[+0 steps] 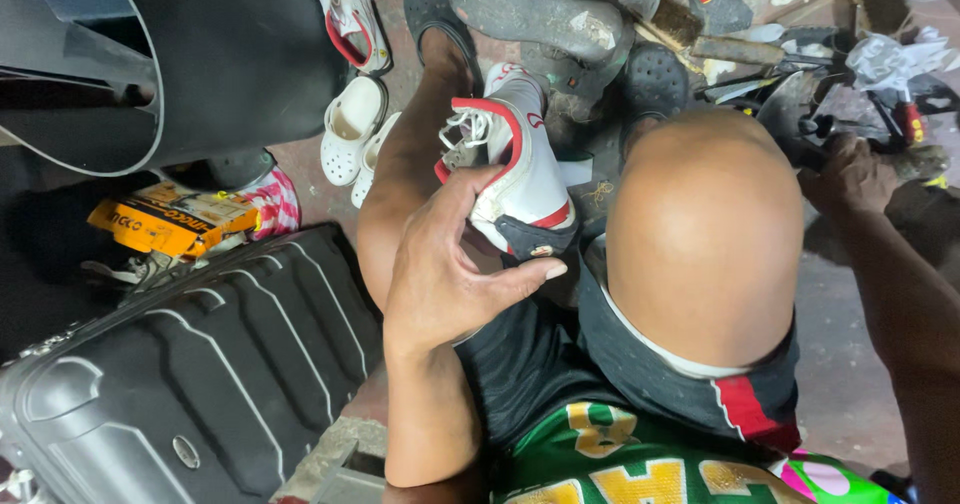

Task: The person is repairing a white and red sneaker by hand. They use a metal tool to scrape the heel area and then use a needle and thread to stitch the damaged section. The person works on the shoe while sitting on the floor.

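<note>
Seated person seen from above. The left hand (450, 264) grips a white sneaker with red trim (515, 169) by its heel end, thumb pointing right beneath the heel, fingers curled behind it. The sneaker's long axis runs away from the body, toe toward the floor clutter ahead, heel nearest the palm, held between the knees. The left forearm rises bent from the lap. The right hand (850, 174) reaches out to the right among the scattered tools (880, 84); whether it is closed on anything cannot be told. A black suitcase (200, 364) lies at the left
</note>
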